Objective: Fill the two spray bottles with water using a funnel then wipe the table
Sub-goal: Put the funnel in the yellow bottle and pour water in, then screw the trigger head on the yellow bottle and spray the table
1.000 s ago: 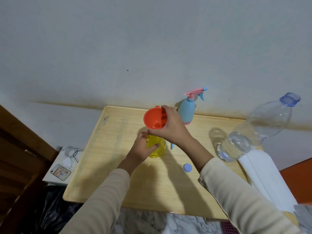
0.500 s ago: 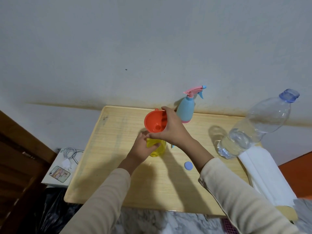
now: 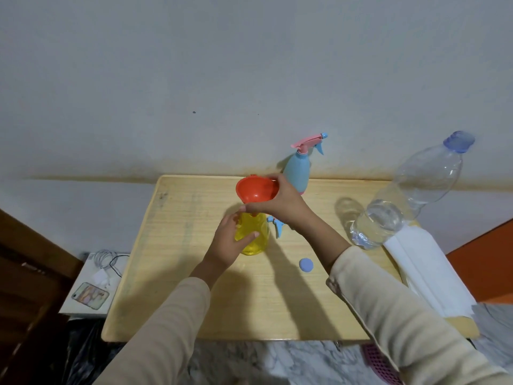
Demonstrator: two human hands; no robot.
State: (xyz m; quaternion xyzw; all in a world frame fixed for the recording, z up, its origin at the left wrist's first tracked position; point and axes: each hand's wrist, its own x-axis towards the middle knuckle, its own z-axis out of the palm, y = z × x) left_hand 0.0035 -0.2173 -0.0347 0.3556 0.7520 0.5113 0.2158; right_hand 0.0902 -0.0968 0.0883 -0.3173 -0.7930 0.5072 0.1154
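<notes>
The near spray bottle [image 3: 254, 234] stands on the worktop [image 3: 194, 273] at the centre of the frame, with the funnel [image 3: 256, 190] just above its mouth. The far spray bottle [image 3: 298, 170] stands behind them by the wall. A loose spray head [image 3: 277, 225] lies just right of the near spray bottle, and a cap [image 3: 306, 265] lies further to the lower right. At the right edge, the water bottle [image 3: 402, 204] stands just behind a folded cloth [image 3: 424, 268]. In the lower left, off the worktop, a phone [image 3: 90, 295] lies on a box [image 3: 83, 276].
</notes>
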